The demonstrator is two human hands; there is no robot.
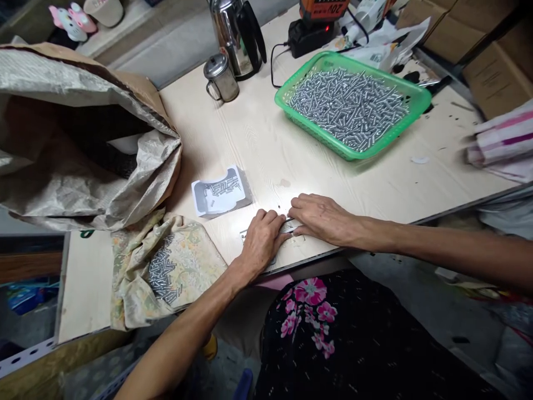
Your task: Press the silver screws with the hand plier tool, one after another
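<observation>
My left hand (261, 240) lies knuckles up near the table's front edge, fingers curled over a small clear packet (245, 233) that shows at its left side. My right hand (320, 218) rests palm down beside it, fingertips pressed on the same packet where a few small screws (287, 221) show. What the fingers pinch underneath is hidden. Just beyond the hands lies a small bag (221, 192) with several screws in it. A green plastic basket (416, 105) heaped with silver screws stands at the back right.
A big brown paper sack (83, 166) lies open at the left. A floral cloth (137, 278) bearing a pile of screws hangs over the table edge. Steel kettle (237, 33), small lidded cup (220, 78), black charger (310, 36), papers and cardboard boxes (470, 33) crowd the back.
</observation>
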